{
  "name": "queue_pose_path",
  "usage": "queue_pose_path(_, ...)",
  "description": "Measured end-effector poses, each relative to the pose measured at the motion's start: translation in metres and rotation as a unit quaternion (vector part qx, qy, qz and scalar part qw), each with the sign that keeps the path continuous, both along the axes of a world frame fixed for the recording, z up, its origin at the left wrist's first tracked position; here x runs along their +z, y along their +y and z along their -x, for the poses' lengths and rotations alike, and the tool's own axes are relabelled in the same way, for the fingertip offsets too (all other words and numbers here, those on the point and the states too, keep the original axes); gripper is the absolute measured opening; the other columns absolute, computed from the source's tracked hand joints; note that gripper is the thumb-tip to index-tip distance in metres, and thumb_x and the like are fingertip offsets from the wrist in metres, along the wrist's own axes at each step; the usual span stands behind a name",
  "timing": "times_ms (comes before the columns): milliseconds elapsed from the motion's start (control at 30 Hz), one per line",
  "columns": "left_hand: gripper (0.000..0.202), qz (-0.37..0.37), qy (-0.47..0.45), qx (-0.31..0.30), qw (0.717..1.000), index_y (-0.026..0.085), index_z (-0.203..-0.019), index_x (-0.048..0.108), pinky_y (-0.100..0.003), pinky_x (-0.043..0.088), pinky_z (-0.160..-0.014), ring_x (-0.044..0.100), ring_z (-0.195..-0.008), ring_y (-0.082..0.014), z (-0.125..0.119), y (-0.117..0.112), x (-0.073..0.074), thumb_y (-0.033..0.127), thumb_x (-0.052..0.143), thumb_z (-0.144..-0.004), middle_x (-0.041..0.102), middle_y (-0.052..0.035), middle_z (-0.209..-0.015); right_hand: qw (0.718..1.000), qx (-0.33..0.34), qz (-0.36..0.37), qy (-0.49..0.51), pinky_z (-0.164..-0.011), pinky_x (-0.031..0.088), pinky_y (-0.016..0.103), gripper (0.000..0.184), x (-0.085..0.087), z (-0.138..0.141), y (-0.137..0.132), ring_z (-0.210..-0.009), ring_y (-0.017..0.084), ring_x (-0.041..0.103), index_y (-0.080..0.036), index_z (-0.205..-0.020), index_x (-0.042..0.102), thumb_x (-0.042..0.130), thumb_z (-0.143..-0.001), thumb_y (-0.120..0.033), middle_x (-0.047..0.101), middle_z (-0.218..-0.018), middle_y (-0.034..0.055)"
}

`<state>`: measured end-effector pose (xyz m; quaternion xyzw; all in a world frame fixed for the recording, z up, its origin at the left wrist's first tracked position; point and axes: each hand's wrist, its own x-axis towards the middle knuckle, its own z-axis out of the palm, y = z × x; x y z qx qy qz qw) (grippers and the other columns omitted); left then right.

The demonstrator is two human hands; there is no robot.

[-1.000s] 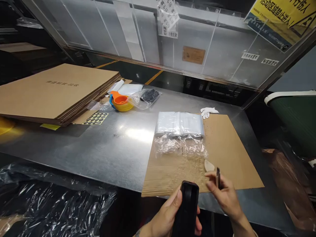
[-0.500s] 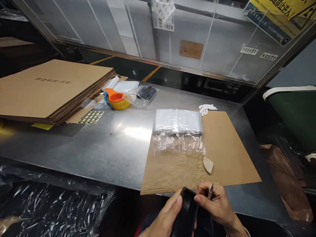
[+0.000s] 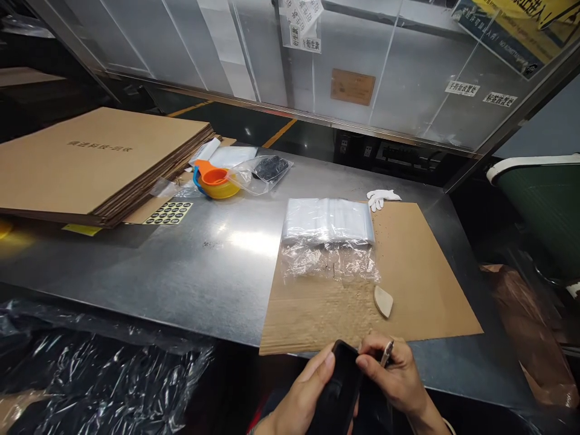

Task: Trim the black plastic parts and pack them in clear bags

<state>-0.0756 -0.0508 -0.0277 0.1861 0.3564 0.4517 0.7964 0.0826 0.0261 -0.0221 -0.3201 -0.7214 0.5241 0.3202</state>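
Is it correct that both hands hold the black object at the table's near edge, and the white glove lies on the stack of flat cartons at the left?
Not quite. The head view shows the white glove on the metal table at the far edge of the brown cardboard sheet, not on the stack of flat cartons. The left hand and right hand do hold the black object.

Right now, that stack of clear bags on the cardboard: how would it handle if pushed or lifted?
The bags look thin and glossy, so probably floppy and slippery; the stack may shear apart when pushed. Likely light. The crinkled wrap at its near edge might snag or drag along.
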Motion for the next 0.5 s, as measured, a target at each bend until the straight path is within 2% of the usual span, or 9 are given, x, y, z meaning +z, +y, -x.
queue_pose_path(100,0.041,0.007,-0.012,-0.002,1.0,0.019,-0.1,0.045,-0.02,0.04,-0.038,0.057,-0.04,-0.013,0.0,0.0,-0.003,0.056,0.037,-0.084,0.061,-0.0028,-0.061,1.0,0.011,-0.006,0.005,-0.056,0.038,0.021,0.008,0.0,0.001,0.0,-0.058,0.009,0.05,-0.021,-0.088,0.064,0.06,-0.081,-0.024,0.055,-0.066,-0.0026)
queue_pose_path(167,0.043,0.022,-0.026,-0.005,0.999,0.019,-0.098,0.047,-0.02,0.04,-0.037,0.057,-0.039,-0.0141,-0.001,0.001,-0.006,0.058,0.04,-0.083,0.062,-0.0032,-0.06,1.0,0.017,-0.001,-0.007,-0.055,0.036,0.021,0.007,-0.001,0.001,0.0,-0.056,0.009,0.047,-0.02,-0.079,0.062,0.059,-0.082,-0.025,0.051,-0.062,-0.0034)
queue_pose_path(200,0.045,0.04,-0.038,-0.009,0.998,0.017,-0.095,0.05,-0.019,0.039,-0.036,0.057,-0.039,-0.014,-0.002,0.002,-0.007,0.059,0.039,-0.082,0.062,-0.0039,-0.06,1.0,0.016,0.009,-0.015,-0.055,0.035,0.021,0.012,-0.003,0.001,0.0,-0.056,0.009,0.045,-0.019,-0.073,0.06,0.059,-0.082,-0.027,0.049,-0.06,-0.0038)
queue_pose_path(267,0.059,0.096,-0.066,-0.036,0.993,0.012,-0.082,0.057,-0.019,0.038,-0.034,0.056,-0.037,-0.0134,-0.001,0.006,-0.008,0.064,0.031,-0.081,0.061,-0.0061,-0.056,0.999,-0.004,0.051,-0.011,-0.052,0.033,0.021,0.02,-0.007,0.0,0.0,-0.053,0.008,0.04,-0.019,-0.069,0.054,0.06,-0.082,-0.033,0.044,-0.058,-0.0049)
queue_pose_path(333,0.072,0.15,-0.084,-0.044,0.984,0.007,-0.071,0.06,-0.018,0.039,-0.034,0.055,-0.036,-0.0123,0.001,0.013,-0.007,0.067,0.022,-0.081,0.058,-0.0077,-0.05,0.992,-0.041,0.117,0.024,-0.046,0.03,0.019,0.026,-0.011,-0.003,-0.001,-0.048,0.006,0.034,-0.021,-0.08,0.05,0.058,-0.082,-0.046,0.039,-0.057,-0.0069)
queue_pose_path(367,0.074,0.166,-0.087,-0.025,0.982,0.007,-0.069,0.061,-0.018,0.04,-0.035,0.055,-0.037,-0.0116,0.004,0.016,-0.006,0.067,0.02,-0.082,0.057,-0.0075,-0.048,0.986,-0.055,0.152,0.041,-0.043,0.028,0.019,0.032,-0.013,-0.005,-0.001,-0.045,0.006,0.03,-0.023,-0.089,0.048,0.053,-0.081,-0.054,0.038,-0.057,-0.0079)
queue_pose_path(433,0.069,0.169,-0.092,0.052,0.98,0.008,-0.072,0.062,-0.018,0.044,-0.04,0.055,-0.039,-0.0107,0.01,0.024,-0.002,0.063,0.023,-0.084,0.058,-0.0061,-0.049,0.978,-0.051,0.199,0.039,-0.038,0.024,0.018,0.05,-0.013,-0.011,-0.003,-0.043,0.006,0.026,-0.024,-0.107,0.04,0.04,-0.081,-0.067,0.038,-0.058,-0.0084)
queue_pose_path(500,0.061,0.15,-0.105,0.13,0.974,0.009,-0.073,0.063,-0.02,0.047,-0.045,0.055,-0.043,-0.0103,0.016,0.031,0.001,0.058,0.028,-0.086,0.058,-0.0047,-0.054,0.98,-0.019,0.196,-0.018,-0.039,0.024,0.018,0.052,-0.009,-0.015,-0.006,-0.043,0.007,0.028,-0.023,-0.112,0.037,0.029,-0.084,-0.067,0.04,-0.057,-0.0074)
